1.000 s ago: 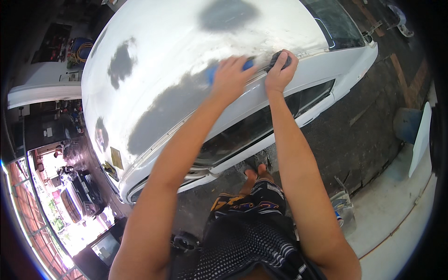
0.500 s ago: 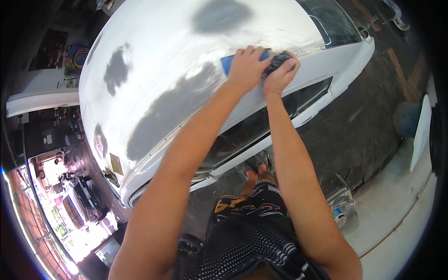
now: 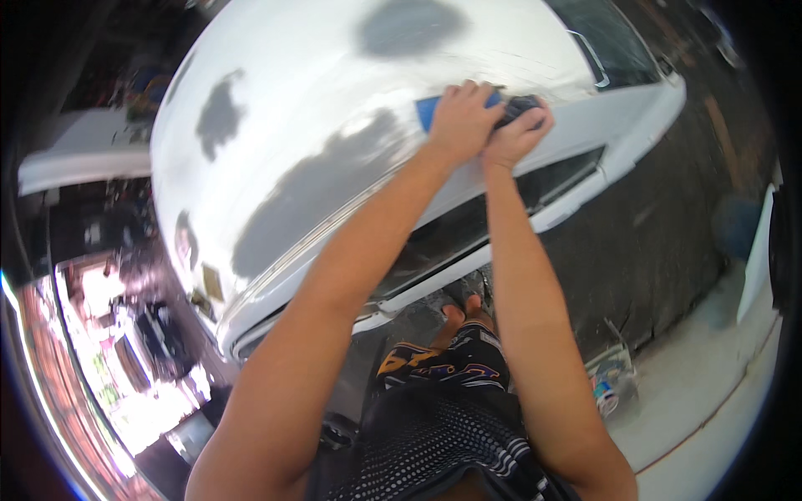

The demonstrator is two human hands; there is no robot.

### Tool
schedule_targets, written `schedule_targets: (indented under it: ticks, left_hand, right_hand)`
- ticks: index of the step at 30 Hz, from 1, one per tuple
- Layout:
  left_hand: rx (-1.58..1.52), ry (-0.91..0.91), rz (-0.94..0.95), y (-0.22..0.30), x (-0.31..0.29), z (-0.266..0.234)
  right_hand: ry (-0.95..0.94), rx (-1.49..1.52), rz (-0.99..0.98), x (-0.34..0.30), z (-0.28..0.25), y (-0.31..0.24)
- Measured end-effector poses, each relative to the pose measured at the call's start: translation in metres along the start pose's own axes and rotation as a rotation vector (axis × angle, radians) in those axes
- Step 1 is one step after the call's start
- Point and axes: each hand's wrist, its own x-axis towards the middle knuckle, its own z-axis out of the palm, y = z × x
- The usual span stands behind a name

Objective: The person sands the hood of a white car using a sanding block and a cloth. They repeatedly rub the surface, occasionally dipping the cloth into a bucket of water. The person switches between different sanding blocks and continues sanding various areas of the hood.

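Observation:
A white car roof [image 3: 292, 100] with dull grey patches spreads in front of me. My left hand [image 3: 465, 117] is wrapped over a blue sanding block [image 3: 427, 113], pressing it flat to the roof near the side edge. Most of the block is hidden under the fingers. Just to the right, my right hand [image 3: 518, 138] grips a bunched dark cloth [image 3: 520, 107] against the roof's edge. The two hands are close together, and the cloth sits beside the left fingertips.
Below the roof edge runs the dark side window [image 3: 443, 238]. The rear or front glass [image 3: 606, 42] lies at the upper right. A pale panel [image 3: 756, 259] leans at the right. A can [image 3: 605, 395] sits in a container near my right elbow. Another vehicle [image 3: 159, 342] stands at far left.
Both hands have slid slightly right along the roof, with the sanding block and cloth still in them. The whole view has also shifted a little and blurred.

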Motion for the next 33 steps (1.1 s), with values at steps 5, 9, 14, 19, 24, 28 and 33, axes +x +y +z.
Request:
schedule_targets:
  ticks: [5, 9, 14, 19, 24, 28, 33]
  left_hand:
    - [0.079, 0.046, -0.123, -0.020, -0.118, -0.063]
    - [0.136, -0.031, -0.277, -0.054, -0.257, -0.143]
    - [0.270, -0.138, -0.522, -0.091, -0.447, -0.229]
    - [0.293, -0.040, -0.404, -0.086, -0.393, -0.197]
    - [0.177, -0.020, -0.277, -0.055, -0.205, -0.115]
    - [0.096, 0.016, -0.338, -0.061, -0.264, -0.141]
    - [0.255, -0.023, -0.481, -0.100, -0.468, -0.232]
  right_hand:
    - [-0.015, -0.233, -0.192, 0.016, -0.006, 0.010]
    - [-0.047, -0.306, -0.208, 0.012, -0.004, 0.007]
    - [-0.125, -0.437, -0.291, 0.010, -0.004, 0.002]
    - [-0.245, -0.586, -0.373, 0.011, -0.003, 0.005]
    - [-0.233, -0.584, -0.358, 0.029, -0.002, 0.015]
    - [-0.262, -0.604, -0.347, 0.030, -0.004, 0.008]
    - [-0.289, -0.665, -0.357, 0.025, 0.002, 0.005]
